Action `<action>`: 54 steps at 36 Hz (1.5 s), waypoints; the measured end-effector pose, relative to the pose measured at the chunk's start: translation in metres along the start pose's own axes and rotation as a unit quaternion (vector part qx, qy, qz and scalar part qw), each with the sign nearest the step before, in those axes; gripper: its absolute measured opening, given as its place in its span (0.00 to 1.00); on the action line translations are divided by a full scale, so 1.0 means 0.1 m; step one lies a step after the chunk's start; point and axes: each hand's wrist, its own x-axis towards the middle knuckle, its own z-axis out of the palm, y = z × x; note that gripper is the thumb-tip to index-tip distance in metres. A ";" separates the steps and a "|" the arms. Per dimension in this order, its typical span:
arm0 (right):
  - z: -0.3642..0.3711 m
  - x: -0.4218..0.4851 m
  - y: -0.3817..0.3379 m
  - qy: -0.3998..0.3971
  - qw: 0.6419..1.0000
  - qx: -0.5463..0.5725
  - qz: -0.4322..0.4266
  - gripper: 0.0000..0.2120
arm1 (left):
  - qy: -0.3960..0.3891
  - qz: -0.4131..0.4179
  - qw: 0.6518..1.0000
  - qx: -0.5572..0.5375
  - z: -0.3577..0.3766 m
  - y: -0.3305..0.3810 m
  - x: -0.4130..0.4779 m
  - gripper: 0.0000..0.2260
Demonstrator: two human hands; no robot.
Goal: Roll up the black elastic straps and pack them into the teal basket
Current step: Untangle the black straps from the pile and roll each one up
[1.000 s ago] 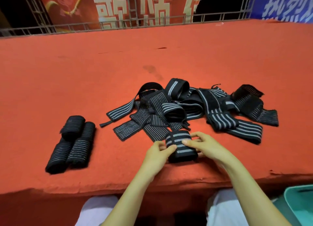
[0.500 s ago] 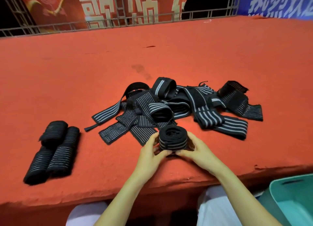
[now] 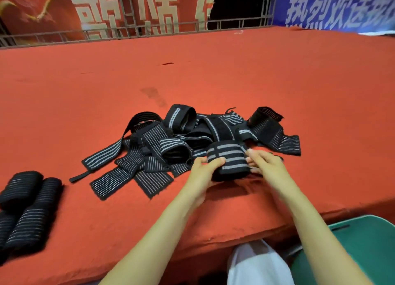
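Strap: black elastic strap with grey stripes [image 3: 227, 161], wound into a thick roll, on the red felt-covered bench [image 3: 192, 71] near its front edge, touching the pile of loose striped straps [image 3: 171, 141].
Left grip [image 3: 203, 171]: thumb on top, clasping the roll's left end.
Right grip [image 3: 267, 167]: thumb and fingertips clasping its right end.
Teal plastic basket [image 3: 363, 242]: below the bench, near right.
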 end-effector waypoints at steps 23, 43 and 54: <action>-0.47 0.64 -0.05 -0.038 0.995 0.036 0.087 0.13 | 0.042 0.033 0.993 0.101 0.64 0.13 0.53 0.16; -0.28 1.16 -0.28 0.086 0.944 -0.245 -0.202 0.08 | 0.144 0.132 0.979 0.051 0.32 0.30 0.46 0.27; 0.71 0.54 -0.39 -0.419 0.904 -0.043 -0.075 0.21 | 0.176 0.193 0.965 -0.038 -0.26 0.71 0.01 0.17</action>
